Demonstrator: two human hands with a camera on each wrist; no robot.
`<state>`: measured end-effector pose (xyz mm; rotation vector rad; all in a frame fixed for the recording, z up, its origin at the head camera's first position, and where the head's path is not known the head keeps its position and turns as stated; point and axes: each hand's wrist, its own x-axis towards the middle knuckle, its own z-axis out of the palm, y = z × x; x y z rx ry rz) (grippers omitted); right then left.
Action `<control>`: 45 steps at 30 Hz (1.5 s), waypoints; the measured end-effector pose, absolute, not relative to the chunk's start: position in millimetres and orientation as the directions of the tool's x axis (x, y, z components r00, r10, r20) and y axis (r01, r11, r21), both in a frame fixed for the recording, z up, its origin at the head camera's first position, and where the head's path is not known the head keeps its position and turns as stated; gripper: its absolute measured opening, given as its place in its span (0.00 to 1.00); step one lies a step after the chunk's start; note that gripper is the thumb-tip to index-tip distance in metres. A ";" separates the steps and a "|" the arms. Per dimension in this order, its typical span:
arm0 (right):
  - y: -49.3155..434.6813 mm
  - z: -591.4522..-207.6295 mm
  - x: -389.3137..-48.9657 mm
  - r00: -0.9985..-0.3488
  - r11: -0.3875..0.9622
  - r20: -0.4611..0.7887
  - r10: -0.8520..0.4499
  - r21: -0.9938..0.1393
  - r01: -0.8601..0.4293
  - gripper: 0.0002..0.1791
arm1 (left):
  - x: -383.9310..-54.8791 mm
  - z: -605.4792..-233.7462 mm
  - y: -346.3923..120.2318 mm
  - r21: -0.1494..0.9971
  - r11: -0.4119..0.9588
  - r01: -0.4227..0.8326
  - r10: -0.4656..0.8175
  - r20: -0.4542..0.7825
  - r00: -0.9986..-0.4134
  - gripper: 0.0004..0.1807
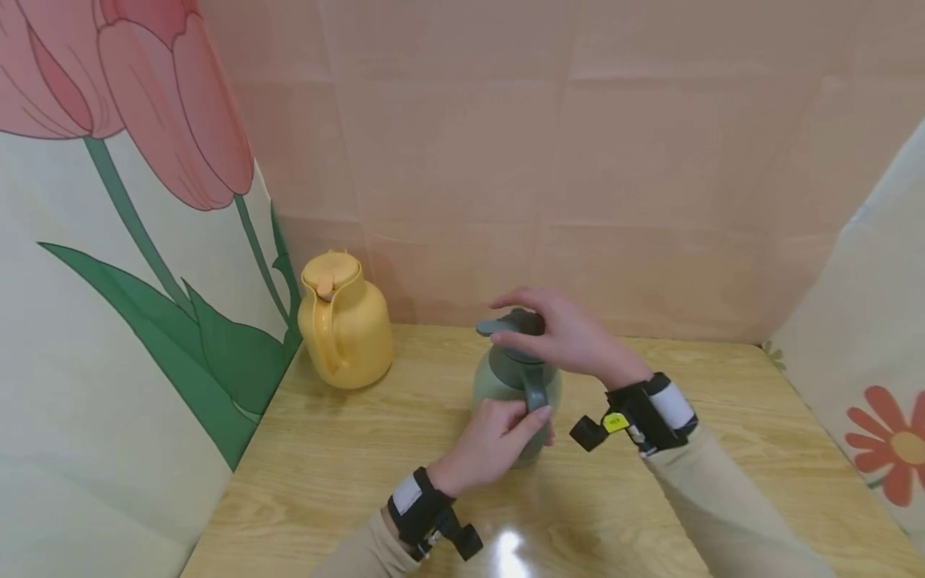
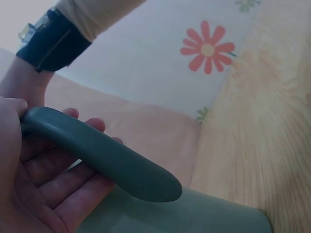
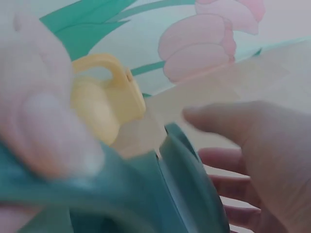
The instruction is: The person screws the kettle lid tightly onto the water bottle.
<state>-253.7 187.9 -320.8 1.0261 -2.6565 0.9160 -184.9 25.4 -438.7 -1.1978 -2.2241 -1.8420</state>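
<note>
A green thermos jug (image 1: 488, 384) stands on the table, its handle (image 2: 104, 154) facing me. With my left hand (image 1: 487, 443) I hold this handle, the thumb on one side and the fingers behind it. My right hand (image 1: 571, 335) is at the top of the jug, around the dark green lid (image 3: 190, 182). In the right wrist view its thumb is stretched out apart from the lid, and the other fingers extend behind the lid. Whether those fingers touch it is hidden.
A yellow thermos jug (image 1: 354, 337) stands at the back left of the wooden table (image 1: 303, 482). A pink sheet (image 1: 448, 160) hangs behind the table. Printed flower sheets hang at the left and right sides.
</note>
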 end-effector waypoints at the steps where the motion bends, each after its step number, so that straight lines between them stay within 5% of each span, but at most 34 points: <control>1: 185.0 -319.6 -254.5 -0.748 0.575 0.335 -0.573 -0.486 -0.658 0.25 | -185.2 -438.0 25.6 0.829 0.019 0.559 0.534 0.464 -0.707 0.19; 10: 175.1 -321.2 -264.7 -0.759 0.595 0.321 -0.567 -0.478 -0.646 0.23 | -187.2 -439.4 25.6 0.811 0.057 0.583 0.546 0.464 -0.698 0.21; 18: 182.8 -327.7 -273.7 -0.847 0.669 0.293 -0.444 -0.520 -0.531 0.20 | -185.4 -440.7 28.0 0.775 0.096 0.624 0.539 0.487 -0.688 0.22; 25: 194.2 -325.3 -277.1 -0.836 0.625 0.270 -0.478 -0.565 -0.539 0.15 | -184.1 -441.7 28.7 0.775 0.099 0.624 0.534 0.488 -0.691 0.22; 35: 225.6 -334.6 -275.3 -0.916 0.684 0.246 -0.316 -0.610 -0.400 0.17 | -181.7 -439.1 28.1 0.772 0.091 0.629 0.533 0.496 -0.686 0.21; 45: 228.5 -336.7 -257.6 -0.884 0.683 0.311 -0.349 -0.561 -0.467 0.23 | -179.8 -439.3 28.0 0.776 0.083 0.626 0.537 0.494 -0.684 0.22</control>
